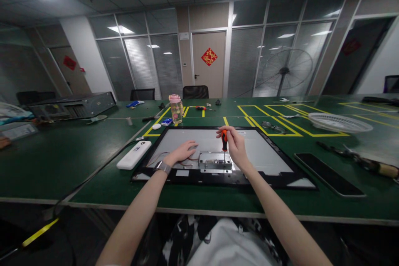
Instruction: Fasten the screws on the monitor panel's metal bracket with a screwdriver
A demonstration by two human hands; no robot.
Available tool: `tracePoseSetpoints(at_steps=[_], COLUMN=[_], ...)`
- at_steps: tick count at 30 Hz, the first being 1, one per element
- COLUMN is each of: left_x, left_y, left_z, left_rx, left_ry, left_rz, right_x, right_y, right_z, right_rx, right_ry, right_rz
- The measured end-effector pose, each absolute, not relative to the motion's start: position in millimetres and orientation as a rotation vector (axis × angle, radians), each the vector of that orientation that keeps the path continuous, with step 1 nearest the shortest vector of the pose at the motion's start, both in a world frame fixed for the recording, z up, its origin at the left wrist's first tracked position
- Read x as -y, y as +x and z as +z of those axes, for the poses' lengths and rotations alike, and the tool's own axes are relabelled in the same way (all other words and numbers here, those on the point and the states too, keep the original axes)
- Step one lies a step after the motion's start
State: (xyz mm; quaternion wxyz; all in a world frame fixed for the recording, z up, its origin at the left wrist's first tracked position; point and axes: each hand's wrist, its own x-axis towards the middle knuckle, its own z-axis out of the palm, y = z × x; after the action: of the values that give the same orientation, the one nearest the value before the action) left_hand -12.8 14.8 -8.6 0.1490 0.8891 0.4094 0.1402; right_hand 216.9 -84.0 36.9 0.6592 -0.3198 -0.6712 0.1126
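Centrally, a flat panel [262, 145] is lying on the green table [93, 145], with a metal bracket [215, 165] sitting near its closest edge. The right hand [238, 147] is pinching the orange-and-black handle of a screwdriver [224, 140], its fingers closing around the upper part while the shaft is pointing down at the bracket. The left hand [183, 152] is resting palm down beside the bracket, its fingers extending loosely near thin wires [159, 156] and pinching nothing. Judging by appearance, the screwdriver is light and rigid, its thick handle offering the surest hold; the panel is broad, thin and probably fragile, calling for support at opposite edges, away from the pale sheet and wires. A white case [134, 156] and a dark tablet [327, 172] are flanking the panel.
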Motion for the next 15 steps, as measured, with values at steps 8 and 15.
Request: tracePoseSetpoints(at_steps=[8, 15], left_x=[-14, -14], left_y=[-12, -15], left_z=[-8, -7], left_rx=[-1.18, -1.17], left_ry=[2.546, 2.545], left_rz=[0.394, 0.399], right_x=[99, 99], right_y=[229, 237], right_z=[39, 36], right_rx=[1.587, 1.446], right_ry=[-0.757, -0.843], right_rz=[0.217, -0.079])
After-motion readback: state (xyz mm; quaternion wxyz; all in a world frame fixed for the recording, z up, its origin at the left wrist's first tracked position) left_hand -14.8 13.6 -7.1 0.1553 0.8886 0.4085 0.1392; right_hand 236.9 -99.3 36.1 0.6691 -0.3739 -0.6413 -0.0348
